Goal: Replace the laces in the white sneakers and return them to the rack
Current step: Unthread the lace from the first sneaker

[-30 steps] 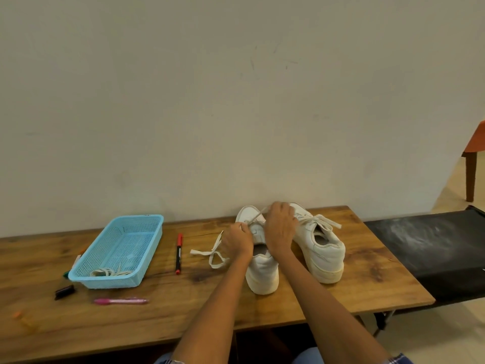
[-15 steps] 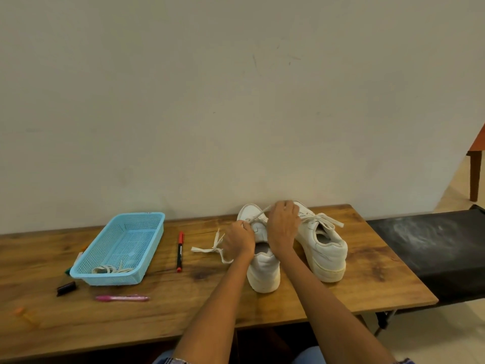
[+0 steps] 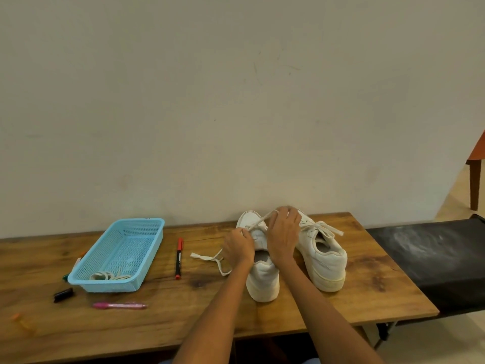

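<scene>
Two white sneakers stand heel-towards-me on the wooden table (image 3: 288,319). Over the left sneaker (image 3: 262,281) both hands work its white lace (image 3: 258,221). My left hand (image 3: 238,248) pinches the lace at the sneaker's left side, and a loose end (image 3: 207,257) trails from it onto the table. My right hand (image 3: 284,233) holds the other stretch of lace, pulled taut above the toe. The right sneaker (image 3: 325,254) is laced, with a bow lying on top.
A light blue mesh basket (image 3: 147,227) at the left holds coiled laces (image 3: 110,276). A red marker (image 3: 179,257), a pink pen (image 3: 119,306) and a black cap (image 3: 63,295) lie on the table. A black bench (image 3: 430,258) adjoins on the right.
My right hand has drawn the lace up and back over the toe. The loose end beside my left hand has shifted a little. The sneakers have stayed put.
</scene>
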The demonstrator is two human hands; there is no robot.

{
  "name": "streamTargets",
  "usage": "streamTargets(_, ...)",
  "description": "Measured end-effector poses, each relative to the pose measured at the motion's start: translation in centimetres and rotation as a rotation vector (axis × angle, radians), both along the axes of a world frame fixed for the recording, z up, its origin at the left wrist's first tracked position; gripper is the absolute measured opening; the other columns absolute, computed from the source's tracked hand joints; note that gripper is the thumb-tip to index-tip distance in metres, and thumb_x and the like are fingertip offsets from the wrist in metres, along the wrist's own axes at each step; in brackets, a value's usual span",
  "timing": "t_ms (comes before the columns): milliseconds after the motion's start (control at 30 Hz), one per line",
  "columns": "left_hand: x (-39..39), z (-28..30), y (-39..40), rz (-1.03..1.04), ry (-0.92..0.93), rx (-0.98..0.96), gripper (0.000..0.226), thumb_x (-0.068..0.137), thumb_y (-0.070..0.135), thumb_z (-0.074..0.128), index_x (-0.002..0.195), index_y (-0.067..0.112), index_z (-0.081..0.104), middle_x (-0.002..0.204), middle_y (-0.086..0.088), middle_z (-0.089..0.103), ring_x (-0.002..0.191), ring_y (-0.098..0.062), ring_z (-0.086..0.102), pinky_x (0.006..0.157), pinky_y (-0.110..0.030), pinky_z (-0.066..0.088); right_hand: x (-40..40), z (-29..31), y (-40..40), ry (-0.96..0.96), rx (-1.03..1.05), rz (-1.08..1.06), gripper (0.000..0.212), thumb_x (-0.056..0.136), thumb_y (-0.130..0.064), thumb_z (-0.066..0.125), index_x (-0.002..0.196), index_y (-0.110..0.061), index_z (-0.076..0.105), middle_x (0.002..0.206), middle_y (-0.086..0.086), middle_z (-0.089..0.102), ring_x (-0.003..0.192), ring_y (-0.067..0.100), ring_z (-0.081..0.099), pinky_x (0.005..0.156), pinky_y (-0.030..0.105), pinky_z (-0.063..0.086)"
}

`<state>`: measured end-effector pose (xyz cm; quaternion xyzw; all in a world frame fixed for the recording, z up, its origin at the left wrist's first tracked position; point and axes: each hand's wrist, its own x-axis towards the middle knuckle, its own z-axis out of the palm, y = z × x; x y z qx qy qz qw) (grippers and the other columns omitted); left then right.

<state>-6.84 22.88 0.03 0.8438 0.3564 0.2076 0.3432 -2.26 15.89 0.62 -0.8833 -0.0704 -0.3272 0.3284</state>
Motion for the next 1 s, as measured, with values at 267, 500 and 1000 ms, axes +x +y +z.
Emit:
streamTargets(267, -0.2, 0.0, -0.1, -0.01, -0.003, -0.009, 0.031, 0.096, 0.021, 0.04, 0.077, 0.012, 0.063, 0.084, -0.007, 0.066, 0.071, -0.018, 0.05, 0.058, -0.029, 0.034, 0.3, -0.2, 0.4, 0.374, -0.49, 0.376, 0.034, 0.1, -0.029, 0.037, 0.119, -0.011, 0.058, 0.127, 0.01, 0.046, 0.12, 0.025, 0.039, 0.096, 0.035, 0.039)
streamTargets(500, -0.3, 0.3, -0.2, -0.011, -0.005, -0.008, 0.029, 0.096, 0.022, 0.041, 0.077, 0.015, 0.062, 0.08, -0.006, 0.062, 0.071, -0.018, 0.049, 0.057, -0.028, 0.034, 0.2, -0.6, 0.0, 0.074, -0.073, 0.09, 0.03, 0.092, -0.019, 0.042, 0.114, -0.005, 0.057, 0.115, 0.019, 0.055, 0.105, 0.035, 0.052, 0.074, 0.041, 0.05)
streamTargets(1000, -0.4, 0.3, -0.2, -0.009, -0.016, -0.029, 0.031, 0.095, 0.021, 0.041, 0.075, 0.011, 0.062, 0.078, -0.008, 0.061, 0.07, -0.019, 0.048, 0.057, -0.028, 0.031, 0.3, -1.3, -1.0, 0.397, 0.231, -0.083, 0.028, 0.099, -0.018, 0.034, 0.102, -0.001, 0.057, 0.1, 0.014, 0.059, 0.096, 0.029, 0.055, 0.075, 0.034, 0.041)
